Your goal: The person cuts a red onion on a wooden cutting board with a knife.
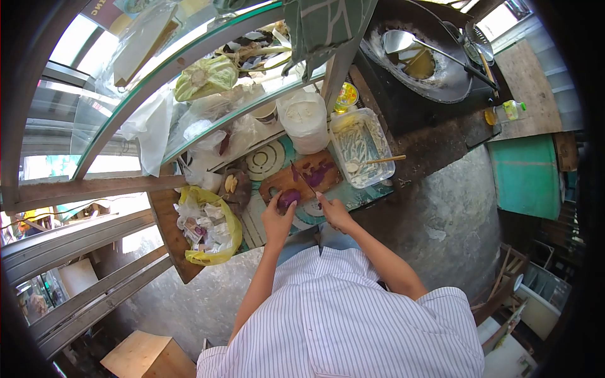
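Note:
On a brown wooden cutting board [275, 181] lie purple slices [317, 175] near its far right part. My left hand [277, 217] grips a round purple vegetable [289, 198], perhaps a purple sweet potato, at the board's near edge. In my right hand [335, 213] is a knife [305, 181], its dark, narrow blade pointing away from me over the board, to the right of the vegetable. My right fingers are closed round the handle, which they mostly hide. Right of the board stands a clear plastic tub [364, 142] with pale batter-like residue and a wooden-handled utensil [386, 159] in it.
A yellow plastic bag [236, 234] of scraps sits left. Behind the board stands a white tub [304, 120], beside a glass display case [208, 129] with a cabbage [203, 78]. At the right, a large wok [441, 88] holds oil and a spatula [398, 41]; a bottle [513, 110] lies nearby.

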`<state>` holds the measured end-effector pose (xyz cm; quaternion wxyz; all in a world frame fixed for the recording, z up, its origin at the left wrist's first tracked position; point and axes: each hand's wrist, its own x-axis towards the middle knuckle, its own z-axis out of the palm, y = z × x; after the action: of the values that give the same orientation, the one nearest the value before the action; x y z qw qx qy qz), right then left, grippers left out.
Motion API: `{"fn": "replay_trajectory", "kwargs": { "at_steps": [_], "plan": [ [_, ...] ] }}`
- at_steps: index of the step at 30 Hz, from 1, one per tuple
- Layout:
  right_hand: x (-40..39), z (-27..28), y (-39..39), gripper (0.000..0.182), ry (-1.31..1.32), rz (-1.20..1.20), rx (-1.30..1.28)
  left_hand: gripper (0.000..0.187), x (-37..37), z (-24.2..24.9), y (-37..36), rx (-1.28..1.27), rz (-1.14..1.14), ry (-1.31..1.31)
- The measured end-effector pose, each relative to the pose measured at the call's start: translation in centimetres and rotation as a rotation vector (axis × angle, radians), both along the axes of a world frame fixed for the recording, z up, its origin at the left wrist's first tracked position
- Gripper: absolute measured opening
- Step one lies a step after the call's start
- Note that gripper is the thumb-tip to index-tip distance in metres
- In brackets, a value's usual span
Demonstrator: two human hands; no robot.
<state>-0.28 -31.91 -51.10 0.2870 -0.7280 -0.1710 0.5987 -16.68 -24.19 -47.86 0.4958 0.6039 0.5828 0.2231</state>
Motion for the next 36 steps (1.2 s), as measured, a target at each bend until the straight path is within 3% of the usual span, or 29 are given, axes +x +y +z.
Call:
{"fn": "replay_trajectory", "kwargs": {
  "at_steps": [4,6,10,12,13,15,18,22,24,27,36],
  "plan": [
    [0.1,0.2,0.0,0.065,0.103,-0.043,-0.070,0.051,0.0,0.4,-0.1,0.018,-0.019,0.030],
    [0.6,0.5,0.3,0.066,0.325,-0.084,-0.210,0.049,0.0,0.1,-0.1,0.061,-0.023,0.049],
    [0.7,0.5,0.2,0.067,0.322,-0.081,-0.166,0.048,-0.2,-0.2,-0.2,0.111,-0.024,0.036],
    [0.5,0.1,-0.2,0.072,0.010,0.064,-0.023,0.046,-0.2,-0.1,-0.3,0.150,-0.030,0.038],
    [0.2,0.1,-0.3,0.072,0.010,0.064,-0.023,0.046,-0.3,0.1,-0.3,0.150,-0.029,0.038],
    [-0.5,0.2,-0.2,0.075,-0.520,0.212,0.050,0.043,-0.3,0.8,-0.2,0.218,-0.109,0.081],
    [-0.7,3.7,0.2,0.074,-0.594,0.273,0.047,0.042,-0.4,2.6,0.5,0.225,-0.158,0.048],
    [-0.6,5.2,0.1,0.073,-0.472,0.265,0.091,0.041,-0.3,0.8,0.6,0.319,-0.181,0.037],
    [-1.2,5.8,-0.3,0.069,-0.457,0.331,0.078,0.045,0.3,-0.4,0.2,0.398,-0.084,0.070],
    [-2.6,5.6,-1.7,0.064,-0.513,0.366,0.190,0.046,0.2,-0.2,-0.5,0.312,-0.040,0.172],
    [-3.7,5.6,-2.8,0.056,-0.645,0.450,0.320,0.048,0.9,-0.1,-0.4,0.252,-0.038,0.135]
  ]
}}
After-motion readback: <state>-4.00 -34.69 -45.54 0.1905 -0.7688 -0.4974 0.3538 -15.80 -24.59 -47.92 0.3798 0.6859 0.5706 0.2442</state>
